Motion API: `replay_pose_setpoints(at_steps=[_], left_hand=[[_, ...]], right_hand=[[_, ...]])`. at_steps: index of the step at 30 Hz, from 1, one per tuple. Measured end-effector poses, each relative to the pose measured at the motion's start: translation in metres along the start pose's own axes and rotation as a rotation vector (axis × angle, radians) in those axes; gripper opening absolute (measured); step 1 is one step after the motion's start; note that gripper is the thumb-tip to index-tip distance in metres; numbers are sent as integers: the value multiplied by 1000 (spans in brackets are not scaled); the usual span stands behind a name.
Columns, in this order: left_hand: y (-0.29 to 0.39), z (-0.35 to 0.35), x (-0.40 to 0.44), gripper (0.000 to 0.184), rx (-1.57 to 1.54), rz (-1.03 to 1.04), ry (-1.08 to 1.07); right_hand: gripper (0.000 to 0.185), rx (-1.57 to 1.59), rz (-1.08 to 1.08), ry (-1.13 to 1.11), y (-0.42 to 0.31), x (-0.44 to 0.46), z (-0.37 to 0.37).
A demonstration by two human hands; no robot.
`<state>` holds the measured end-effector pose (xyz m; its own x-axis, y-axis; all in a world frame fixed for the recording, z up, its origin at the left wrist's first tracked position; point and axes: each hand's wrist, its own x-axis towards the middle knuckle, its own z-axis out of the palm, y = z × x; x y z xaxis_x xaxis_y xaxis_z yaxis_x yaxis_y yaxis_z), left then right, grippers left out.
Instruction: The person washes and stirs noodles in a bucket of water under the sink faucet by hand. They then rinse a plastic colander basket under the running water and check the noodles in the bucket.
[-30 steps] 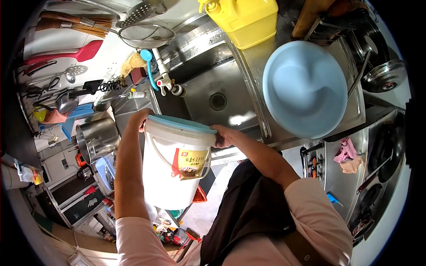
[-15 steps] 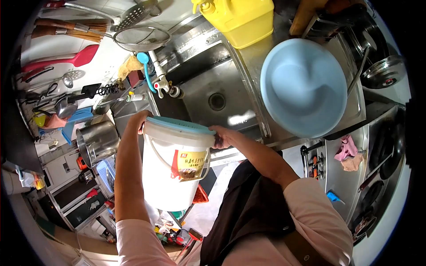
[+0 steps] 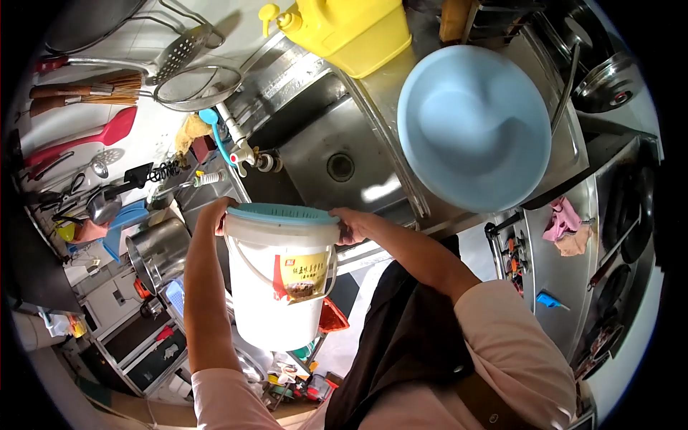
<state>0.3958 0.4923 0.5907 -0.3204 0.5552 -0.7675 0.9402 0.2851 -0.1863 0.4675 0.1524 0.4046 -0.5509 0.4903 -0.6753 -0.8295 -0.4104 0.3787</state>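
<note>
Both my hands grip a white plastic bucket (image 3: 269, 326) by its upper rim, in front of the sink. My left hand (image 3: 217, 215) is closed on the left side of the rim. On the opposite side, my right hand (image 3: 350, 225) has its fingers curled round the edge. A light blue slotted plastic piece (image 3: 279, 212) sits in or over the bucket's mouth; I cannot tell whether it is a basket or a lid. The bucket has a yellow and red label (image 3: 299, 277) and a thin handle hanging across its front. What it contains is hidden.
Beyond the bucket is a steel sink (image 3: 315, 172) with a tap (image 3: 251, 156). A large light blue basin (image 3: 473, 129) stands right of it, near a yellow jug (image 3: 351, 36). Utensils, including a strainer (image 3: 197, 87), hang at left. A steel pot (image 3: 159, 252) stands behind my left arm.
The bucket sits slightly lower in view and more of its blue top shows. The sink, basin and jug have shifted left and up with the camera. Both hands keep their grip.
</note>
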Motion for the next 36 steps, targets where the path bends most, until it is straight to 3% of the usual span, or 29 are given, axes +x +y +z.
replay_pose_setpoints(at_steps=[19,22,28,36], left_hand=[[-1,6,-21,38,-21,45,21],[-1,4,-12,39,-8,55,19],[1,1,-4,37,-33,38,-36],[1,-1,7,35,-31,24,-42]], right_hand=[[42,-68,-36,45,7,-22,8],[44,-55,8,-89,6,2,-7],[50,-95,-39,16,9,-24,6],[48,-44,-16,-11,9,-15,4]])
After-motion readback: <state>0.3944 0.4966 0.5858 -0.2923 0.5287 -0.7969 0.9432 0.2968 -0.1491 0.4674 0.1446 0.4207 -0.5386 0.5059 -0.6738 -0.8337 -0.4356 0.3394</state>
